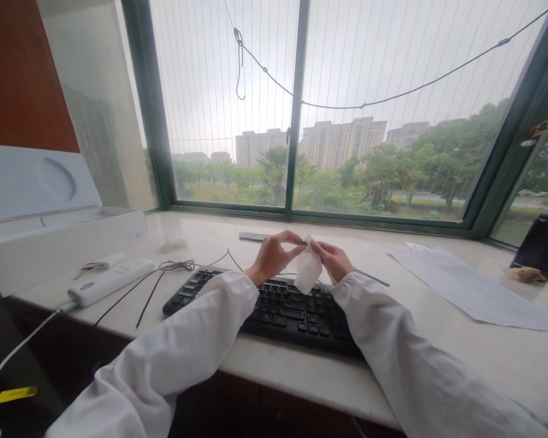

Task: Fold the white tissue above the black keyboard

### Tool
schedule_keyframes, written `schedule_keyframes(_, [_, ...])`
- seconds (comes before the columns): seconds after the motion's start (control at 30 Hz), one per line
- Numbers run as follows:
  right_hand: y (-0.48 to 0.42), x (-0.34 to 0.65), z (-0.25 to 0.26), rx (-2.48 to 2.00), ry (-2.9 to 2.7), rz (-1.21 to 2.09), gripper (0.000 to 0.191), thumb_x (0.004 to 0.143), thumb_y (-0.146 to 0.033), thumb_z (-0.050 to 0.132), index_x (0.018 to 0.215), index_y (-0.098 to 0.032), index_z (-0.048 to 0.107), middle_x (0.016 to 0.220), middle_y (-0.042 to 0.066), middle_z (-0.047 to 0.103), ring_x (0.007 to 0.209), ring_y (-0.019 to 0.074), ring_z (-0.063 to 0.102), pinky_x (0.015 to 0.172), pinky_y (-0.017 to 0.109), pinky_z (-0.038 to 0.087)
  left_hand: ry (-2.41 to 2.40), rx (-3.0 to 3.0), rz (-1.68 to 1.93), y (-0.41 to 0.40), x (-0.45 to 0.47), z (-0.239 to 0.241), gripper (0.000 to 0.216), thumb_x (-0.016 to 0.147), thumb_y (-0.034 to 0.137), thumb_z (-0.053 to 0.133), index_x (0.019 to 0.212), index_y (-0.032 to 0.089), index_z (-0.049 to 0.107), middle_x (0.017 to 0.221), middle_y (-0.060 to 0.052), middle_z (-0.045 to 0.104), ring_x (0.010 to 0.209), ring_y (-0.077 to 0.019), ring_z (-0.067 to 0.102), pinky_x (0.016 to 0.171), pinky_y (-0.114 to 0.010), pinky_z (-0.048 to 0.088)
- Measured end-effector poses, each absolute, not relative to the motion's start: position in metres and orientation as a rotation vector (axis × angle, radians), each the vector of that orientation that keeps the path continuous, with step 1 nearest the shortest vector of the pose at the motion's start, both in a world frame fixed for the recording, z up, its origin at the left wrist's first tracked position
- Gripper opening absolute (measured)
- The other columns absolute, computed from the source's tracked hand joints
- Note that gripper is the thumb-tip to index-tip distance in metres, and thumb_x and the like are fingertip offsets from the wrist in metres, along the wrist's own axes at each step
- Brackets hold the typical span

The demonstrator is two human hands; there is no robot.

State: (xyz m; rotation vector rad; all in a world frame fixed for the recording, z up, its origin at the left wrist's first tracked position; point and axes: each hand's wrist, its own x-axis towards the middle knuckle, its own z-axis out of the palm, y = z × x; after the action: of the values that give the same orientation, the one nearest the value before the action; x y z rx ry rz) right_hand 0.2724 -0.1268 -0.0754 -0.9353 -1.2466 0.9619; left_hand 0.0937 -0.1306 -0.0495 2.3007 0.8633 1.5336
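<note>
Above the black keyboard [296, 313], my two hands meet. My left hand [274, 255] pinches a small dark piece [304, 243] between thumb and fingertips; its kind is too small to make out. A white tissue [308, 274] hangs down from the closed fingers of my right hand [334, 260], its upper part against the dark piece. Both forearms, in white sleeves, reach across the keyboard's near edge and hide some of its keys.
A white power strip [112, 281] and coiled black cable [178, 266] lie left, near a white open box [68, 243]. Behind my hands is a grey strip-like object [251, 236]. Right are a blue pen [372, 277], paper sheets [475, 289] and a dark upright object [541, 243].
</note>
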Motion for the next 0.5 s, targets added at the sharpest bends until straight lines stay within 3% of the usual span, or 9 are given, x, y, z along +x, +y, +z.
schedule_keyframes(0.2, [-0.134,0.272,-0.07,-0.913,-1.419,0.847,0.05,0.065,-0.057,0.075,0.094,-0.017,0.076,0.09,0.008,0.076,0.085,0.0233,0.067,0.078,0.034,0.051,0.916,2.153,1.451,-0.129,0.095,-0.048,0.026,0.083,0.039,0.067,0.091,0.016,0.074,0.09,-0.007,0.074,0.068,-0.0151,0.067,0.059,-0.024,0.052])
schedule_keyframes(0.37, [-0.131,0.273,-0.073,-0.865,-1.494,0.857,0.054,0.065,-0.057,0.076,0.099,-0.016,0.073,0.086,0.008,0.076,0.08,0.0224,0.068,0.071,0.033,0.051,0.877,2.075,1.363,-0.124,0.091,-0.051,0.035,0.08,0.045,0.068,0.094,0.014,0.075,0.089,-0.007,0.073,0.05,-0.0087,0.056,0.045,-0.021,0.044])
schedule_keyframes(0.5, [-0.131,0.274,-0.074,-0.883,-1.503,0.833,0.049,0.063,-0.056,0.077,0.091,-0.017,0.071,0.079,0.007,0.075,0.074,0.0199,0.067,0.069,0.031,0.05,0.827,2.013,1.153,-0.12,0.089,-0.051,0.047,0.079,0.055,0.064,0.097,0.012,0.075,0.08,-0.006,0.07,0.043,-0.005,0.046,0.039,-0.019,0.036])
